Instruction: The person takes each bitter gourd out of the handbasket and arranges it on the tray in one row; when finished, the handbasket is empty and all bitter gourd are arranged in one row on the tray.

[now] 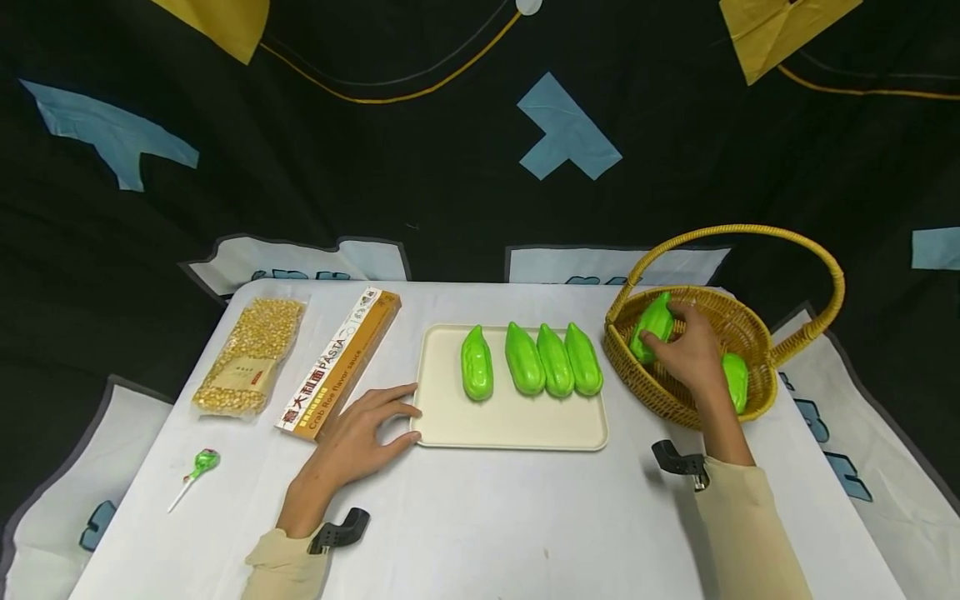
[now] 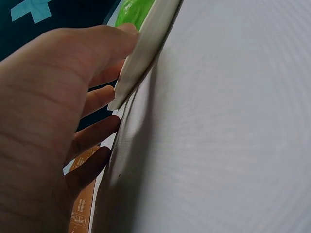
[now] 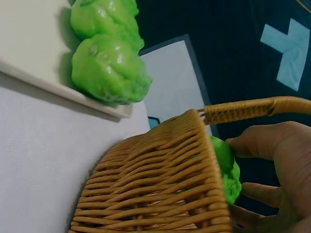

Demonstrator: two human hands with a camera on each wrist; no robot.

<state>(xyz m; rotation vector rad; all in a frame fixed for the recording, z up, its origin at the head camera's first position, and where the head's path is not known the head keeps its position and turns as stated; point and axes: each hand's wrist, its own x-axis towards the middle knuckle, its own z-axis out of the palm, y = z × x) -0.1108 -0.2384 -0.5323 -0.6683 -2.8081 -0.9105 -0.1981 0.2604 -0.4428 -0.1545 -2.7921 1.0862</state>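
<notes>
Inside the wicker basket (image 1: 637, 396), my right hand (image 1: 692, 350) grips a bright green bitter melon (image 1: 654, 327) between thumb and fingers. The right wrist view shows that bitter melon (image 3: 226, 167) partly hidden behind the basket wall. Another bitter melon (image 1: 736, 382) lies at the basket's right side. Several more, among them a bitter melon (image 1: 477, 364) apart on the left, lie on the cream tray (image 1: 510, 425). My left hand (image 1: 363, 437) touches the tray's left edge with its fingertips, fingers spread and thumb near the rim.
Left of the tray lie a pasta box (image 1: 341, 362), a bag of corn kernels (image 1: 251, 354) and a green-wrapped lollipop (image 1: 202, 465). The basket's tall handle (image 1: 738, 229) arches above my right hand. Behind the white table (image 1: 480, 525) hangs a black cloth (image 1: 420, 192).
</notes>
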